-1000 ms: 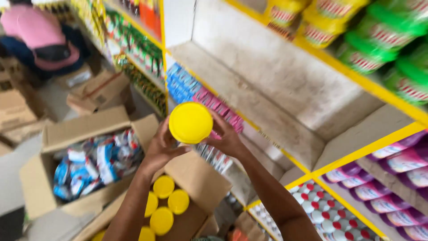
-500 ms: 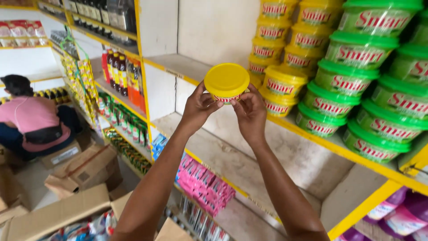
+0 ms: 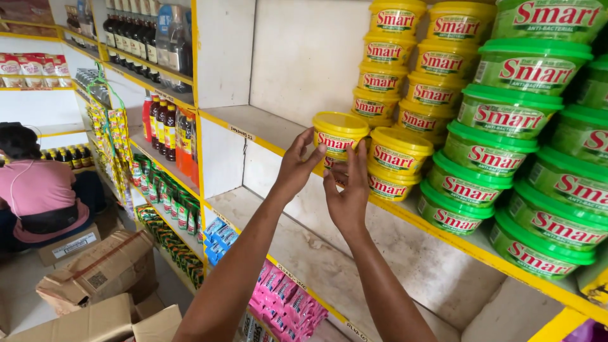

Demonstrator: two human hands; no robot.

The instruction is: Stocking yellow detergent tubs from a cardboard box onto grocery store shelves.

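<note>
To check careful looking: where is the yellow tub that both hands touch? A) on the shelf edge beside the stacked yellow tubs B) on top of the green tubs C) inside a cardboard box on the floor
A: the yellow tub sits on the shelf edge, left of the stacked yellow tubs, touched by left hand and right hand.

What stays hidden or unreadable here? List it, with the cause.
Head view only:
- Lower front of the round yellow plastic tub: covered by the left hand and right hand.
- Contents of that tub: yellow lid on.
- Stacked green-lidded tubs: cut off by the right and top edges.
- Closed brown cardboard box: contents unseen.
- Dark bottles: too small to identify.
</note>
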